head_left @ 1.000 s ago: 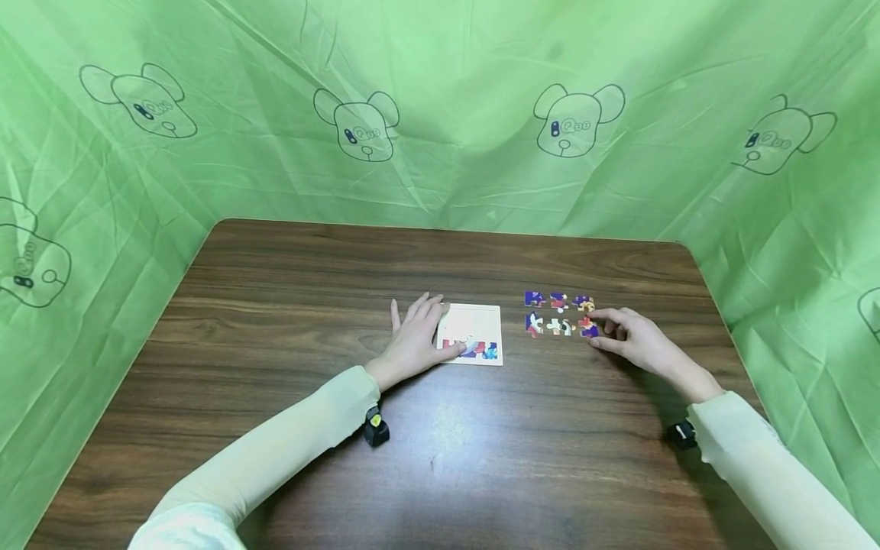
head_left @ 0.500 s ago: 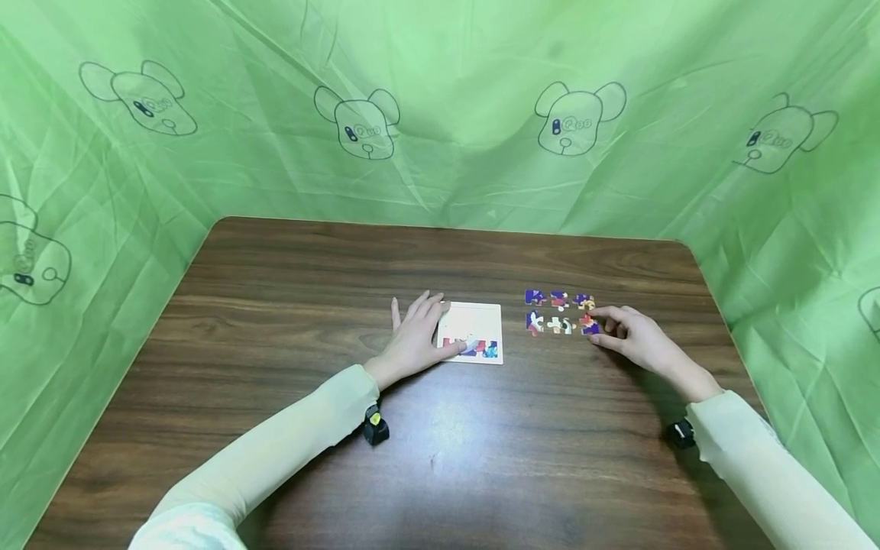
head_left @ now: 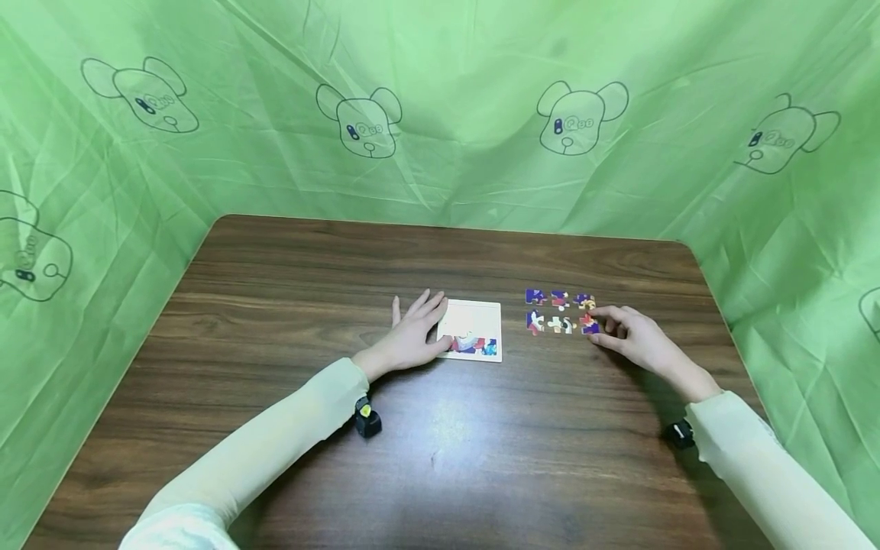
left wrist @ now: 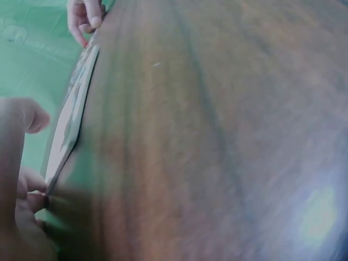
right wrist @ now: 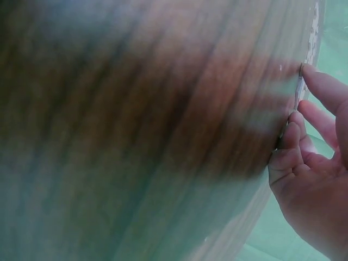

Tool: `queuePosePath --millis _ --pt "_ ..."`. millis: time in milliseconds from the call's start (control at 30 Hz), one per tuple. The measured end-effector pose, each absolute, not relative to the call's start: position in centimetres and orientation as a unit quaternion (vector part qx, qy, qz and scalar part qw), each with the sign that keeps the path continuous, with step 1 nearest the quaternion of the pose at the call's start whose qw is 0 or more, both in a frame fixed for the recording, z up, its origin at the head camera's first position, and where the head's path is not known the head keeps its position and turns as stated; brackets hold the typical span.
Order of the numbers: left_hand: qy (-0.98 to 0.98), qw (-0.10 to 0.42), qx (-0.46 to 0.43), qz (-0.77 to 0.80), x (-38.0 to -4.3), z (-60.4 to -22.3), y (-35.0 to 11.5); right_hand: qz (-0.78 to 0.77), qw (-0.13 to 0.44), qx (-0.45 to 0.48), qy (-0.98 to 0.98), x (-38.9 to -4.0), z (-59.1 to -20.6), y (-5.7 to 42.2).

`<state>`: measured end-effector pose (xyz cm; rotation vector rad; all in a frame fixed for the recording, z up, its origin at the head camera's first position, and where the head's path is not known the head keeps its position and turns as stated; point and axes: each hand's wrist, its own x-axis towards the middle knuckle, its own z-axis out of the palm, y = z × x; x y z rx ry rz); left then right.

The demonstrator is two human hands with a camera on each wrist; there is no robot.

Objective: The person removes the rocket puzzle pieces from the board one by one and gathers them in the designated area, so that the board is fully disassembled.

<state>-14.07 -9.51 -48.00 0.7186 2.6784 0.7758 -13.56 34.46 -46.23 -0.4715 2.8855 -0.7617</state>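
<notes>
A small white puzzle board [head_left: 473,315] lies on the table in the head view, with a row of colourful pieces [head_left: 474,346] fitted along its near edge. My left hand [head_left: 412,336], fingers spread and fairly straight, rests at the board's left edge, with the thumb near its lower left corner. To the right of the board, loose jigsaw pieces [head_left: 535,322] lie flat in two rows. My right hand [head_left: 634,336] pinches the near right jigsaw piece [head_left: 589,324] by its edges between thumb and index finger. That piece looks to be at table level.
The dark wood-grain table [head_left: 440,458] stretches around the board and pieces. A green curtain [head_left: 454,183] with printed mouse heads stands behind the table and along both sides. Each wrist carries a black camera [head_left: 367,418].
My left hand has shifted slightly left, and its thumb has drawn back, showing more of the fitted pieces. The right hand keeps its place at the near right piece.
</notes>
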Motion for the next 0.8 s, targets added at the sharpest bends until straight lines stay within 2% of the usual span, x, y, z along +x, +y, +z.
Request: queuePosePath --millis 300,533,800 --pt "0.915 0.172 0.276 0.240 -14.3 -47.3 -10.2 -0.250 0.066 -0.156 0.953 -13.6 -46.4 34.6" --pt "0.913 0.179 0.284 0.233 -14.4 -47.3 -10.2 -0.259 0.058 -0.149 0.953 -13.4 -46.2 34.5" --pt "0.910 0.181 0.285 0.241 -14.4 -47.1 -10.2 -0.272 0.023 -0.165 0.948 -13.0 -44.8 32.9"
